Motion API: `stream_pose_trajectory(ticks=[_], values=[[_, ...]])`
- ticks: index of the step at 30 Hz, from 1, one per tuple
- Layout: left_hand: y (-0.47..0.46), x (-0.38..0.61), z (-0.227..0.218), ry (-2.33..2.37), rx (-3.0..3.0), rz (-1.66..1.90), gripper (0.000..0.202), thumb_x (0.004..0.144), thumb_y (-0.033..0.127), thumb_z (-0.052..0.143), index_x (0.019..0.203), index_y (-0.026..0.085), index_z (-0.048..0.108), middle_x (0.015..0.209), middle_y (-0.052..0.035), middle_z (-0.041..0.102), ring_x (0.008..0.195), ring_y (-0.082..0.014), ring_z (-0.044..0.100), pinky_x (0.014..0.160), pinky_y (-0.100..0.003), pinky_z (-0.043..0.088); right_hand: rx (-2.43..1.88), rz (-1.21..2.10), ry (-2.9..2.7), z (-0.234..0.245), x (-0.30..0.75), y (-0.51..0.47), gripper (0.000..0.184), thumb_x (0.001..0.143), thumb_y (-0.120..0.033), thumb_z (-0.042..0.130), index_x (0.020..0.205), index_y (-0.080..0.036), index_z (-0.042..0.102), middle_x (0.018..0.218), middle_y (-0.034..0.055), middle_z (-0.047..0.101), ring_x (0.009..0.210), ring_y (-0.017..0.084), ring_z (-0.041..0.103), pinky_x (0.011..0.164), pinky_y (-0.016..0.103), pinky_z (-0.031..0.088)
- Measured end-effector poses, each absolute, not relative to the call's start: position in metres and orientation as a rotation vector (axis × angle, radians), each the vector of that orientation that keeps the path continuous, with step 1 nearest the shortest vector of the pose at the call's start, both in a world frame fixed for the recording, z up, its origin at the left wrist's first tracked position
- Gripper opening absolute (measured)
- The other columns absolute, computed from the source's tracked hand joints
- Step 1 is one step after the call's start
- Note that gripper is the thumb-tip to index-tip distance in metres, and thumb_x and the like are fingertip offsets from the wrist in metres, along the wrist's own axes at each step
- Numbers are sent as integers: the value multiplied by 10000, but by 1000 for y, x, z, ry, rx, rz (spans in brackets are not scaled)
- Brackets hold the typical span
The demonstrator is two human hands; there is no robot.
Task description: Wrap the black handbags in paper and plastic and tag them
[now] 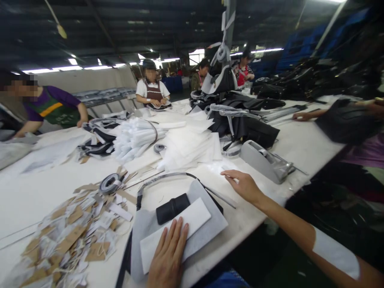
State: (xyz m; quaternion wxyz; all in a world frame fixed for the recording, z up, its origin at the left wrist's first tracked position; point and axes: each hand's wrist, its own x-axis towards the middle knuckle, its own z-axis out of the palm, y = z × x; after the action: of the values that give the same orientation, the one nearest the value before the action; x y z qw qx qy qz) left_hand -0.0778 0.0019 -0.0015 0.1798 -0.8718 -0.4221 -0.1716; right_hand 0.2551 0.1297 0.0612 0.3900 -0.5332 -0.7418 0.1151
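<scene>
My left hand (171, 254) lies flat, fingers stretched, on a folded white foam strip (192, 218). Beneath the strip is a pale grey sheet (207, 244), spread over a black handbag that is mostly hidden. The bag's thin handle (168, 176), partly wrapped in clear film, arches out behind it. A small black leather piece with a band (172, 208) rests on the sheet beside the strip. My right hand (244, 186) hovers over the table right of the bag, fingers extended and holding nothing visible. Near it stands a grey tape dispenser (265, 162).
Paper tags (75, 236) lie heaped at the left, with a tape roll (109, 184) on their edge. Behind the bag are white foam sheets (189, 148), rolled white foam (133, 136) and black bags (243, 128). Several people work around the table; one holds a black bag (345, 120) at right.
</scene>
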Motion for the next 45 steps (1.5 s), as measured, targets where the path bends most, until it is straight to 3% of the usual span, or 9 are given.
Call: stream_pose_trajectory(ticks=[5,10,16,19,22,26,30,40,45], values=[[-3,-72,5,-1250,-2436,-447,866,670,-53,359,1516,128,333,1565,-86,374,1445,-246,341,1138,-404,376,-1109,237,-2272,57,218,193,267,949,-220,512,1114,-230,720,1133,53,736,1077,223,675,969,400,538],[0,-72,4,-1201,-2370,-425,664,855,0,286,1501,131,366,1549,-91,402,1429,-246,371,1115,-392,402,-877,195,-2561,59,102,273,295,893,-124,571,1148,-195,704,1190,87,703,1143,215,621,993,370,496],[7,-76,-4,-1100,-2234,-430,464,1012,147,301,1438,184,482,1524,-67,446,1370,-219,462,1183,-379,308,-843,83,-2698,51,8,319,227,765,-3,633,946,-98,734,1191,215,663,1255,352,514,1089,580,318],[9,-76,-7,-1098,-2204,-482,431,1018,179,338,1405,201,524,1502,-56,477,1355,-218,483,1174,-374,330,-814,86,-2687,56,-5,321,183,753,-6,643,866,-121,728,1105,172,706,1184,322,572,1107,567,295],[9,-74,-7,-1121,-2193,-525,424,1015,195,354,1404,203,524,1495,-48,485,1361,-220,474,1140,-362,385,-812,98,-2562,83,-1,317,234,830,-137,654,1059,-155,694,1224,133,678,1219,297,562,1141,555,264],[5,-72,-5,-1198,-2229,-528,474,1016,175,284,1463,198,440,1538,-35,417,1399,-215,423,1093,-351,437,-830,122,-2246,150,30,292,346,1017,-337,411,1315,-195,514,1324,124,617,1236,250,563,1097,467,381],[0,-71,-2,-1260,-2351,-507,536,990,110,242,1519,150,319,1565,-73,362,1427,-244,375,1078,-401,447,-586,480,-1808,195,68,255,330,997,-455,476,1238,-232,509,1121,60,707,1066,209,668,970,377,511],[0,-75,-8,-1334,-2542,-483,658,929,50,347,1557,134,173,1610,-104,247,1472,-260,275,1144,-441,362,-833,698,-2007,117,60,233,385,843,-507,652,1080,-205,662,986,61,753,965,246,718,931,443,566],[5,-76,8,-1370,-2699,-454,615,913,32,377,1516,120,296,1568,-151,337,1436,-280,353,1123,-463,395,-928,321,-2033,162,106,174,518,903,-374,624,1381,-239,477,1126,50,731,1090,255,672,997,443,503]])
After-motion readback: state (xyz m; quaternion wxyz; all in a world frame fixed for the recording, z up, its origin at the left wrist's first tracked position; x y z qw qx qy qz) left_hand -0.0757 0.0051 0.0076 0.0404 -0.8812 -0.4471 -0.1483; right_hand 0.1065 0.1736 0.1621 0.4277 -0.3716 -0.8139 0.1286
